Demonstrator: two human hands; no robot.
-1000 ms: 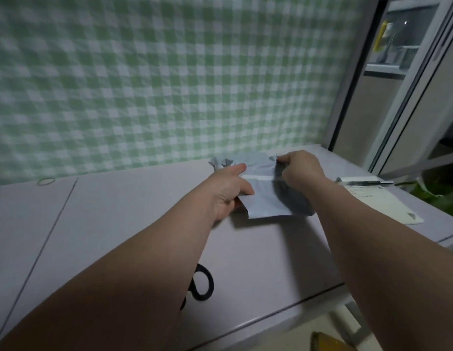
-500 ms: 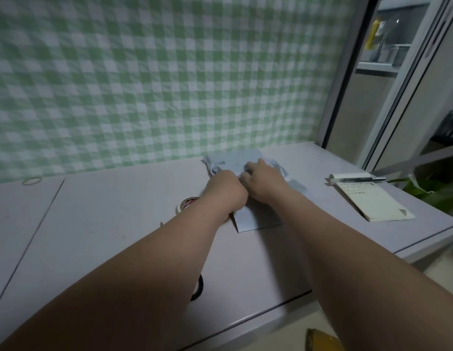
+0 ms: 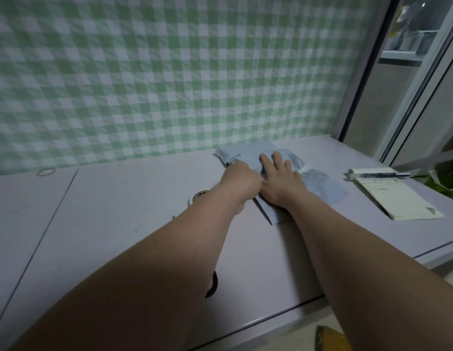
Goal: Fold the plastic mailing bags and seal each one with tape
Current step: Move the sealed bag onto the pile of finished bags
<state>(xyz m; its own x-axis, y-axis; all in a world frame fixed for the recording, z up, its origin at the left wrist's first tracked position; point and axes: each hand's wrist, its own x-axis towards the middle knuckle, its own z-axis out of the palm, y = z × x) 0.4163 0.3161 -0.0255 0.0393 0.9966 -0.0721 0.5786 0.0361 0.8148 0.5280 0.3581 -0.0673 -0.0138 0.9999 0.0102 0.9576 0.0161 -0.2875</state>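
Observation:
A light blue-grey plastic mailing bag (image 3: pixel 321 184) lies folded on the grey table (image 3: pixel 119 211), near the checked wall. My right hand (image 3: pixel 278 178) lies flat on it with fingers spread, pressing the fold down. My left hand (image 3: pixel 241 182) rests on the bag's left edge, right beside the right hand; its fingers are hidden behind the back of the hand. More crumpled bag material (image 3: pixel 245 150) shows just beyond my fingertips. A white adhesive strip (image 3: pixel 305 169) peeks out to the right of my hand. A roll of tape (image 3: pixel 198 195) sits left of my left wrist.
Black scissors (image 3: pixel 212 285) lie partly hidden under my left forearm near the front edge. A notepad (image 3: pixel 397 201) with a pen (image 3: pixel 382 175) on it lies at the right. A rubber band (image 3: pixel 46 171) sits far left by the wall.
Both hands lowered the bag from a raised pinch to the table. The right hand opened flat over the fold and the left hand moved in beside it.

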